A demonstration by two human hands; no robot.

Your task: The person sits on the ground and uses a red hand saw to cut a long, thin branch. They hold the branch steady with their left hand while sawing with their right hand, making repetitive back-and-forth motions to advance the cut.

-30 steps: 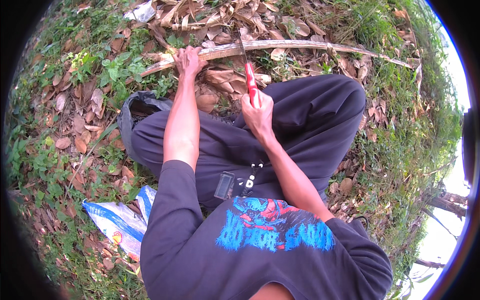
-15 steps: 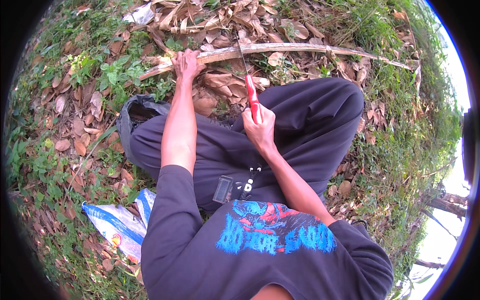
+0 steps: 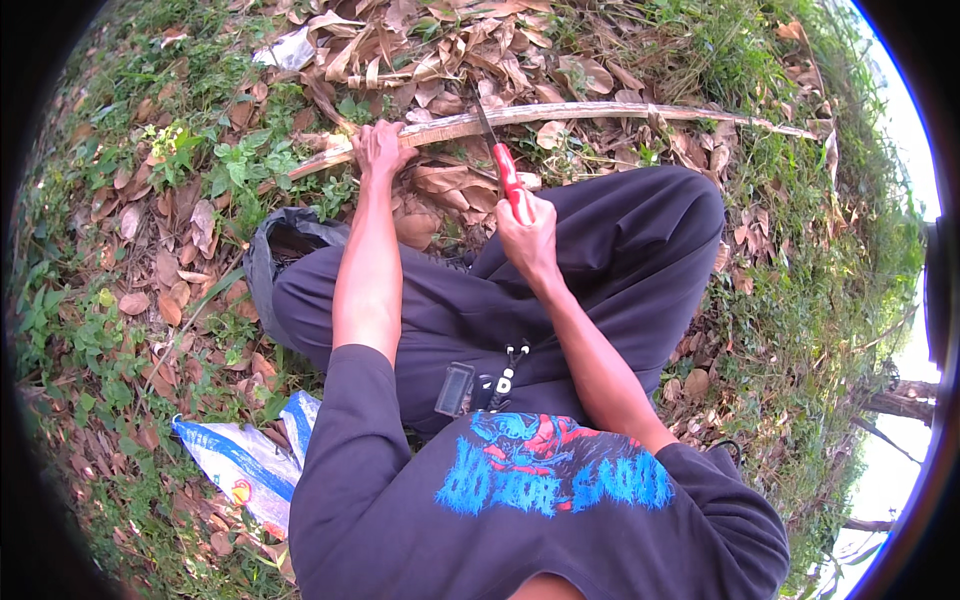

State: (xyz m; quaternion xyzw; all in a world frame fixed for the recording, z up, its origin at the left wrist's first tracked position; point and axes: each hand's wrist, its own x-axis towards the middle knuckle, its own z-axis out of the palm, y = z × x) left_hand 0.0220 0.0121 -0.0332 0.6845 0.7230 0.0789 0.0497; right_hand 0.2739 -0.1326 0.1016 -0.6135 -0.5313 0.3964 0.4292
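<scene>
The right hand (image 3: pixel 529 235) is closed round the red handle (image 3: pixel 511 180) of a tool, thumb and fingers wrapped at its near end. Its dark blade (image 3: pixel 485 118) points away from the body and lies across the stick (image 3: pixel 600 112), to the right of the left hand (image 3: pixel 380 150). That hand rests over the stick near its left end, fingers bent across the top; how far they close beneath it I cannot tell. The stick runs in a curve over dry leaves (image 3: pixel 440 185), beyond the crossed legs (image 3: pixel 640 230).

The blade might skip sideways along the stick if the stroke starts off line, and the left hand is the near thing on that side. The stick could also roll or rock, since loose leaves look a poor bed and the right stretch has no hand on it.

The blade's edge is too fine to make out, so teeth cannot be confirmed, nor any cut. The left fingertips are hard to see, and the stick's left tip fades among weeds (image 3: pixel 235 165)
</scene>
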